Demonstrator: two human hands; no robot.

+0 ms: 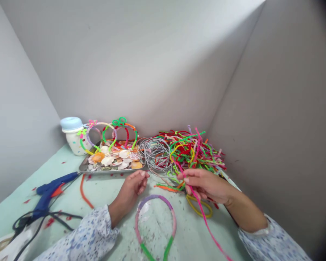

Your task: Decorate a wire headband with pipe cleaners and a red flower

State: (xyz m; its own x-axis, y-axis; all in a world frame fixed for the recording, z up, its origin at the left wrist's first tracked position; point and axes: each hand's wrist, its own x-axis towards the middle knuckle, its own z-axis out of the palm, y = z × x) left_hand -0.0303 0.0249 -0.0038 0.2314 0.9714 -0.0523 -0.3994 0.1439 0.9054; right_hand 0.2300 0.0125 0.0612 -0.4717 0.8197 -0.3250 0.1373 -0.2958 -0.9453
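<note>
A long bright pink pipe cleaner point(203, 214) is pinched between the thumb and fingers of my right hand point(206, 185); one end trails down toward the lower right. My left hand point(133, 190) is loosely curled in front of the tray, with nothing visible in its fingers. Between my forearms lies a headband point(155, 197) wrapped in purple, pink and green pipe cleaner. Beneath my right hand, a yellow loop point(199, 210) rests on the table. Just beyond that hand is a heap of multicoloured pipe cleaners point(190, 148).
A metal tray point(114, 172) holds seashells, with decorated headbands point(101, 125) standing in it. Coiled grey wire point(157, 154) sits beside it. At left are a blue glue gun point(54, 186) with a black cord, an orange pipe cleaner point(84, 194) and a white jar point(76, 139). Walls enclose the table.
</note>
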